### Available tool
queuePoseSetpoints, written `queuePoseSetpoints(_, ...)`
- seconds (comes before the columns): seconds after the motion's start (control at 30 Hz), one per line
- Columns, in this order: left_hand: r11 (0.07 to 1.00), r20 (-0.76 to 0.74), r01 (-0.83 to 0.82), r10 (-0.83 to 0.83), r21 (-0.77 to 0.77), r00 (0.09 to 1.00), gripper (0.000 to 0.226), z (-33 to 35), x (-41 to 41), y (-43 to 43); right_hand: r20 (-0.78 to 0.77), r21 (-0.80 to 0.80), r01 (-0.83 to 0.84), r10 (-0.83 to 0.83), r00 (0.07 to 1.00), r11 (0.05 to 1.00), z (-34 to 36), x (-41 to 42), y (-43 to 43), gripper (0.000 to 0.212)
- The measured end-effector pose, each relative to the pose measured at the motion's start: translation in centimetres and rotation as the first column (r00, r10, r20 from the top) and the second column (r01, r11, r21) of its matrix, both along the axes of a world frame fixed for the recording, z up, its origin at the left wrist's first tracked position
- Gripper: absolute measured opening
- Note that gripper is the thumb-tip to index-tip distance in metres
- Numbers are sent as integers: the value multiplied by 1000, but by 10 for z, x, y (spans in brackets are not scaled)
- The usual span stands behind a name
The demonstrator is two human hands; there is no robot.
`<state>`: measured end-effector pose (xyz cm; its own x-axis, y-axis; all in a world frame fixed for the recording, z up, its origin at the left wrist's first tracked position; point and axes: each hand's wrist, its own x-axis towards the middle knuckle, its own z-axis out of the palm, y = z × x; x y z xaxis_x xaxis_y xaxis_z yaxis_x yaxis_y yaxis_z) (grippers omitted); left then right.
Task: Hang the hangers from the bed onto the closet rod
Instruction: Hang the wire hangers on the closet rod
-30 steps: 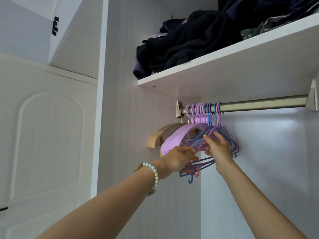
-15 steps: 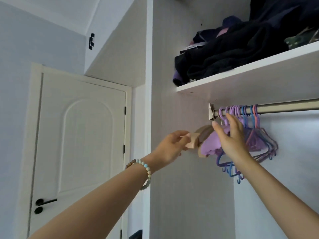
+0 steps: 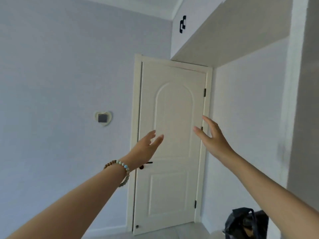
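Both the left hand [image 3: 146, 149] and right hand [image 3: 214, 138] have left the hangers, each grip apart and empty, now facing the door [image 3: 172, 187]; likely fetching more.

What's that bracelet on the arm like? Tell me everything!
The bracelet is a string of small round beads looped around the left wrist, just below the open left hand. Some beads look like brown wood, others are pale green or cream, and at least one is light blue. It touches only the skin of the wrist.
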<state>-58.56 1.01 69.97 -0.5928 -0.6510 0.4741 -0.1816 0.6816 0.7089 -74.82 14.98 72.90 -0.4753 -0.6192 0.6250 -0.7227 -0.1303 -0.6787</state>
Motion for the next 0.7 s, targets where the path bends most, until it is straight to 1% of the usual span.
queuePoseSetpoints(0.17, 970, 130, -222, 209, 95, 969, 74, -68, 135, -74, 70, 171, -201, 192, 979, 964, -54, 98, -96, 69)
queuePoseSetpoints(0.37, 882, 295, -442, 385, 161, 875, 79, -153, 282, -121, 146, 319, -346, 315, 938, 882, -132, 215, -189, 70)
queuePoseSetpoints(0.57, 746, 437, -623, 491, 237, 754, 78, -255, 404, -139, 226, 442, -477, 421, 879, 759, -234, 328, -253, 72)
queuePoseSetpoints(0.7, 643, 547, -708, 495, 292, 675, 67, -328, 471, -140, 301, 506, -550, 462, 834, 664, -317, 394, -276, 69)
